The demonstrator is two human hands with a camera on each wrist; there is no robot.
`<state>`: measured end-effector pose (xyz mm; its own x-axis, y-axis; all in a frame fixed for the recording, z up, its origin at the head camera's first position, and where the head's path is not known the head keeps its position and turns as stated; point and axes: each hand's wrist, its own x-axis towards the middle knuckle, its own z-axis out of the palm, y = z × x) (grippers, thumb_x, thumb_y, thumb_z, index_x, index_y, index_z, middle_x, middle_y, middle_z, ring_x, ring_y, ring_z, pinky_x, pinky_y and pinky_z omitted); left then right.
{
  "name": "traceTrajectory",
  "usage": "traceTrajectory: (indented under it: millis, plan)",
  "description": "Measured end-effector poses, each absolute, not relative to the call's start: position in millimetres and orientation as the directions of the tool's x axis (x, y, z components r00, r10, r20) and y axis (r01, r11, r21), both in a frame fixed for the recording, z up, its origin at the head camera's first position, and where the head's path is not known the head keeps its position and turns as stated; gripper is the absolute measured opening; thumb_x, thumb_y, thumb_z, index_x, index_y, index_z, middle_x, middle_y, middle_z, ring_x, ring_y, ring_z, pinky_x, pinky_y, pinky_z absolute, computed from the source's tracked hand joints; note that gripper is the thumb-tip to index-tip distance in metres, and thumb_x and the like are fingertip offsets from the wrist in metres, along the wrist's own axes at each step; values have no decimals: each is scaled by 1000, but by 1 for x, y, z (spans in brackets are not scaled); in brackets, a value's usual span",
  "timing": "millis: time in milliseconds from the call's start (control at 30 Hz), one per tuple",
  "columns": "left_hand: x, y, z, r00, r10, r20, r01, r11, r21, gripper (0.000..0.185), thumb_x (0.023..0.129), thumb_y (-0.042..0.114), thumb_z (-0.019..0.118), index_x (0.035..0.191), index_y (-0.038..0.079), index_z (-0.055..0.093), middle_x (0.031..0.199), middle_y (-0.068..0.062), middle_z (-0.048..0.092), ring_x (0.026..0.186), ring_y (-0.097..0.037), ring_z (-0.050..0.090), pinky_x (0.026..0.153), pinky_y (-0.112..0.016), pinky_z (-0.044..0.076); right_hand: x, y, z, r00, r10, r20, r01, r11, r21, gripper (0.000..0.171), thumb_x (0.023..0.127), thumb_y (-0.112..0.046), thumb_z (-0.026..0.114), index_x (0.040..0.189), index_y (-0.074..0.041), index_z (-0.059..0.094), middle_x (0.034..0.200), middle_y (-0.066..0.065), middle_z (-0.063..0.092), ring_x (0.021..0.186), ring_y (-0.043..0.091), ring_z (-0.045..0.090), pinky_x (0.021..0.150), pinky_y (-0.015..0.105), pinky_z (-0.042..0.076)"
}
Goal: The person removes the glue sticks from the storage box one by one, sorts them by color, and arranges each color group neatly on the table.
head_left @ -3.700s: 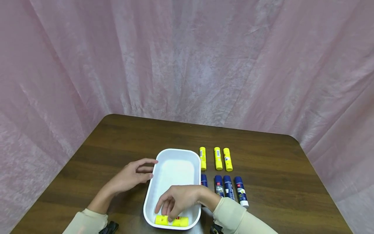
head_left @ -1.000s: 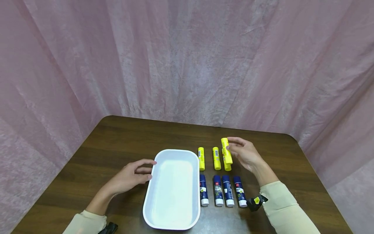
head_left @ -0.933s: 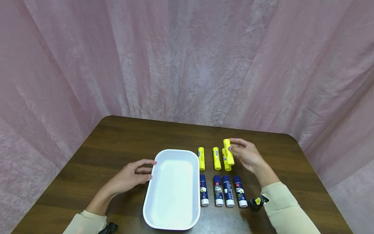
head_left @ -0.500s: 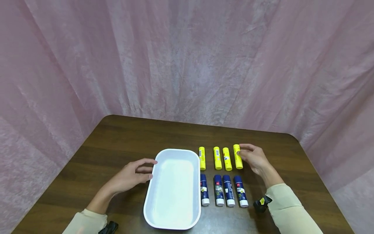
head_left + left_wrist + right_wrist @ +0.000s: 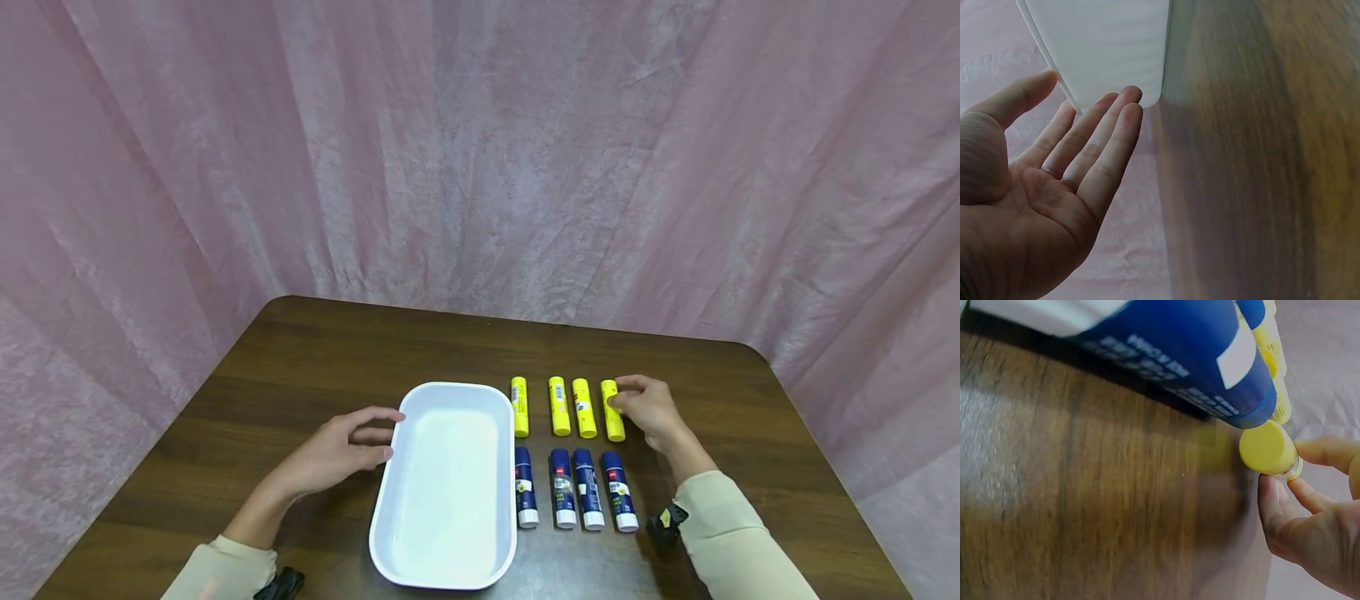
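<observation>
My right hand [image 5: 651, 412] pinches a yellow glue stick [image 5: 612, 423] between thumb and fingers, at the right end of a row. Seen from the right wrist, the round end of that glue stick [image 5: 1262, 450] faces the camera, low at the table. Three more yellow glue sticks [image 5: 558, 407] lie to its left, roughly parallel. My left hand [image 5: 337, 450] is at the left side of a white tray [image 5: 442, 483], fingertips right at the rim. In the left wrist view its fingers [image 5: 1107, 165] are extended, with the tips overlapping the tray's outer wall [image 5: 1113, 56].
Several blue glue sticks [image 5: 588, 492] with white ends form a second row nearer the person. The leftmost blue one [image 5: 526, 492] lies close along the tray's right side. A pink curtain [image 5: 480, 167] hangs behind the brown wooden table [image 5: 712, 417].
Earlier, my right hand was inside the tray at a yellow glue stick. It has since carried that stick over the row, then right and down to the row's end. The left hand stayed put.
</observation>
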<state>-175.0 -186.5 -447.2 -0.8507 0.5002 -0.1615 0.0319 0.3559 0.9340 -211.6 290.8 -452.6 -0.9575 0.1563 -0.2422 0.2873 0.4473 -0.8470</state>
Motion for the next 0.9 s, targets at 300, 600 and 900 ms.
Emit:
traceTrajectory:
  millis: [300,600,900]
  plan:
    - [-173,-188,-447,-852,499,-160,33,355,934,51,99,23,71,146,14,54,141,-21,64,130,-34,64,93,-38,61,-213,283,-456,-943,213,-257,332,519,-788,47,99,-10,62,143,4,52,137,29,58,114,36,62,92,42,56]
    - [-173,-189,-447,-853,496,-161,30,354,935,51,99,23,71,146,14,54,142,-22,64,131,-33,64,93,-37,61,-214,280,-456,-942,219,-256,335,523,-784,46,98,-8,62,142,6,52,136,31,59,113,36,62,91,41,57]
    - [-172,-189,-446,-840,515,-171,25,351,936,57,100,25,70,152,15,49,143,-22,62,130,-33,64,95,-43,60,-212,286,-453,-945,168,-279,325,517,-792,60,101,-17,63,152,6,39,143,33,52,121,43,59,106,56,50]
